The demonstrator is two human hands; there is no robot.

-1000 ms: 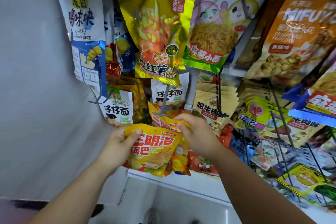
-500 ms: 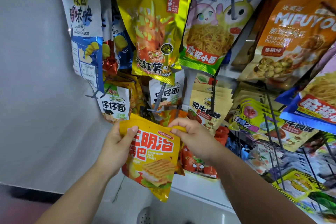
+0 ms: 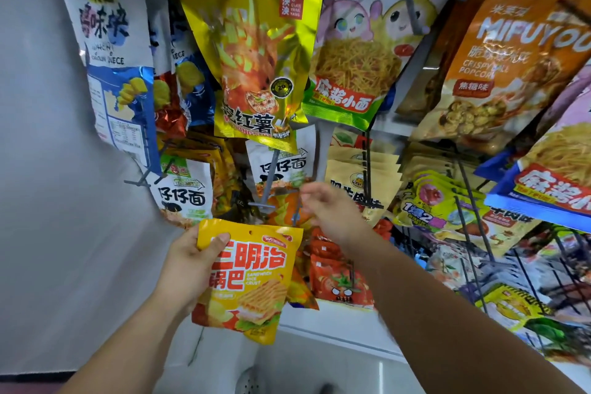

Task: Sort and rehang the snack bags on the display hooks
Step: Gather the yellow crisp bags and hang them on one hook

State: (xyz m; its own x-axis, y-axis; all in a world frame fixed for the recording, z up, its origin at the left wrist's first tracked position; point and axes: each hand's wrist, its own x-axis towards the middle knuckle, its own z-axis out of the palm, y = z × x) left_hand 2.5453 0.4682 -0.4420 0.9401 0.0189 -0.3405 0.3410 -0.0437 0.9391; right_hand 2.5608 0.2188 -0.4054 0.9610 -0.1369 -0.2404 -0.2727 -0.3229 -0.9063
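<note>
- While the left hand [image 3: 185, 265] is pinching the yellow sandwich rice crust bag [image 3: 252, 278] by its top corner, probably to keep the top edge free, the bag is hanging just below the grey display hook [image 3: 268, 182].
- The right hand [image 3: 332, 217], blurred, is reaching beside the hook's tip; I cannot tell its grip.

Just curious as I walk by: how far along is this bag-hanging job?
Done: many bags, like the gold bag, hang on hooks. In hand: the left hand grips a yellow bag, off any hook; the right hand, blurred, is up by a grey hook. Left: hanging that yellow bag.
</note>
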